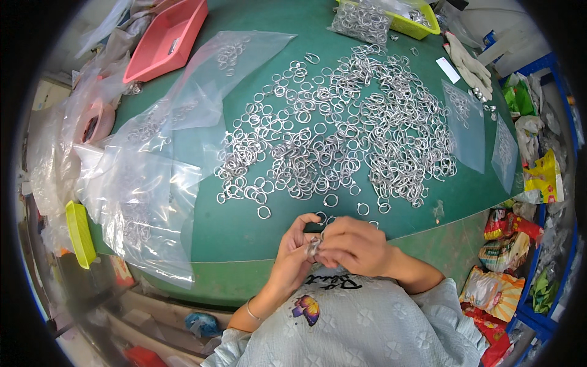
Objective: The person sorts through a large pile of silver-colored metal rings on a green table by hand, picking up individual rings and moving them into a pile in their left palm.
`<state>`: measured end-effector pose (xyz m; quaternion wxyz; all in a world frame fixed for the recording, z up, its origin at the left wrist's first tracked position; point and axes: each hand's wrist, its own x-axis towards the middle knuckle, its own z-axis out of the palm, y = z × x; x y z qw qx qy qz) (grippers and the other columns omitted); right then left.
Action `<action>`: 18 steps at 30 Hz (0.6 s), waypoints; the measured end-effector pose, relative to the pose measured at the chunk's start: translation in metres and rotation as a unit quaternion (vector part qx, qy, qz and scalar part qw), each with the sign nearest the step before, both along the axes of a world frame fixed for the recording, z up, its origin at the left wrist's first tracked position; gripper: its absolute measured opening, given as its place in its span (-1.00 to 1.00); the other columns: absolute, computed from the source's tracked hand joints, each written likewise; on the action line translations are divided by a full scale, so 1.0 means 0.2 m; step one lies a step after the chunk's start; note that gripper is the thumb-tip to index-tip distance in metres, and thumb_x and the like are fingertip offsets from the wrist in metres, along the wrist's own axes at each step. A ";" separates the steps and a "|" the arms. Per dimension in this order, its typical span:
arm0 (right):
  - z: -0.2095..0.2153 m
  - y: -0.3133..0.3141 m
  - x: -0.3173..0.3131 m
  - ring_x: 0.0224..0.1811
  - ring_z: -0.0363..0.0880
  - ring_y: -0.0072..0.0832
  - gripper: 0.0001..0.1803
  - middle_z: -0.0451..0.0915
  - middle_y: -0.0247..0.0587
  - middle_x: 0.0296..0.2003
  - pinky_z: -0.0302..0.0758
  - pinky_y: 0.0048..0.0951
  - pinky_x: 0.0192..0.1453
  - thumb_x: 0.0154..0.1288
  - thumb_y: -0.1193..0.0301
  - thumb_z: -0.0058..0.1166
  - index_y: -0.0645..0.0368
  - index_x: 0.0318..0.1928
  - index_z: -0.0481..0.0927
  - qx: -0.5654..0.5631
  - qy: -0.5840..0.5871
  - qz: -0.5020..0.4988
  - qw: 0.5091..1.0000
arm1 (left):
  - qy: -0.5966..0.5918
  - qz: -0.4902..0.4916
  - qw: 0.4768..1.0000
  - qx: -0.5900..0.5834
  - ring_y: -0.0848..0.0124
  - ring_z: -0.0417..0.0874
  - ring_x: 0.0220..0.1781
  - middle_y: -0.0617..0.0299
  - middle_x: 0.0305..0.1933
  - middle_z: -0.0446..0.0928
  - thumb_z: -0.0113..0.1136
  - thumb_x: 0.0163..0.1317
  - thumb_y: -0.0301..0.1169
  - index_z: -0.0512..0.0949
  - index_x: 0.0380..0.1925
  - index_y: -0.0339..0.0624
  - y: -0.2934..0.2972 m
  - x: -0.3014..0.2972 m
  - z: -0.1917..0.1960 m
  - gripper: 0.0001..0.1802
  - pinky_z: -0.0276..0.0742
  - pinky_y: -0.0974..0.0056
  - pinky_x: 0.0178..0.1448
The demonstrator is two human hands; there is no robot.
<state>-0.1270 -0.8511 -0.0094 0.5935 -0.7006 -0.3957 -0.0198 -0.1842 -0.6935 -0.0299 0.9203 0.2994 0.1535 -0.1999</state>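
Note:
At the near edge of the green table point(238, 238), my two hands meet. The fingers of my left hand point(291, 257) are closed on a few silvery metal rings point(313, 247), with the index finger raised and bent. My right hand point(359, 244) pinches at the same rings from the right, and its fingers hide part of them. Just beyond my fingertips begins a wide, loose heap of metal rings point(403, 134), with single rings point(331, 200) lying apart along its near side.
Clear plastic bags point(165, 202) with some rings lie at left. Behind them stands a pink tray point(165, 46). A yellow-green basket point(416, 25) and a filled ring bag point(362, 21) sit at the back. Small bags point(463, 122) and gloves point(468, 64) lie at right, beside a blue shelf point(541, 244).

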 end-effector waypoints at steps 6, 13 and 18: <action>0.02 0.02 0.03 -0.17 0.53 -0.29 -0.86 0.51 -0.26 -0.20 0.40 -0.36 -0.14 0.04 0.57 0.10 0.19 -0.32 0.55 -0.113 -0.075 0.078 0.988 | 0.141 0.021 0.985 -0.101 0.35 0.62 -0.24 0.12 -0.24 0.56 -0.09 0.23 -0.47 0.40 -0.09 -0.35 0.00 0.06 0.07 -0.73 0.56 0.30 -0.15; -0.02 -0.04 0.14 -0.03 0.45 -0.29 -0.69 0.52 -0.27 -0.11 0.31 -0.27 0.01 0.00 0.43 0.26 0.16 -0.18 0.59 -0.116 -0.072 -0.058 0.989 | 0.147 0.022 0.966 -0.210 0.49 0.42 -0.48 0.26 -0.50 0.42 -0.11 0.40 -0.21 0.44 -0.42 -0.14 0.07 0.03 -0.04 -0.71 0.37 0.41 -0.40; -0.12 0.05 0.25 -0.27 0.44 -0.29 -0.82 0.48 -0.30 -0.41 0.30 -0.27 -0.07 0.01 0.42 0.28 0.18 -0.36 0.58 -0.268 -0.147 -0.163 0.938 | 0.139 0.027 0.965 -0.220 0.61 0.04 -0.70 0.32 -0.63 0.16 -0.15 0.44 -0.20 0.32 -0.54 -0.10 0.05 0.03 -0.03 -0.64 0.04 0.53 -0.65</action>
